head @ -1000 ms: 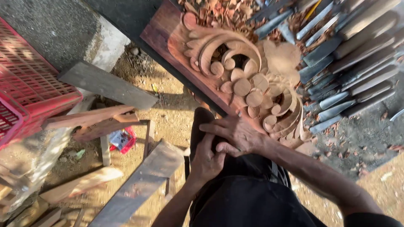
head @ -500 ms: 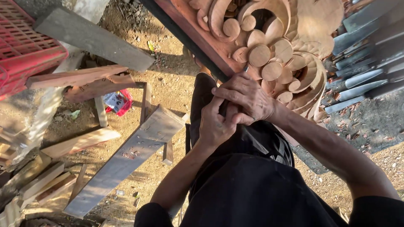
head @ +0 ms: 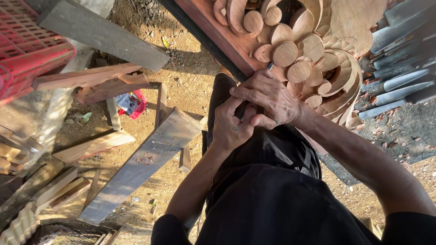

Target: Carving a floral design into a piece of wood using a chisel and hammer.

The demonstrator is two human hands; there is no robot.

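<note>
My left hand (head: 231, 124) and my right hand (head: 268, 97) are clasped together around a dark-handled carving chisel (head: 243, 109), over my lap in black clothing. The chisel's metal tip (head: 270, 66) peeks out above my right hand, at the lower edge of a carved reddish wooden panel (head: 290, 50) with round discs and curling scrolls. My right hand lies on top, fingers wrapped over the left. Most of the tool is hidden by the hands.
A row of metal chisels (head: 399, 72) lies at the right on a grey surface with wood chips. Grey and brown planks (head: 145, 159) lie on the dirt ground at the left. A red plastic crate (head: 27, 45) stands at the upper left, a small red packet (head: 131, 103) below it.
The view has tilted down and closer; the panel has slid toward the top of the frame. My hands have stayed clasped on the tool and moved up against the panel's lower edge.
</note>
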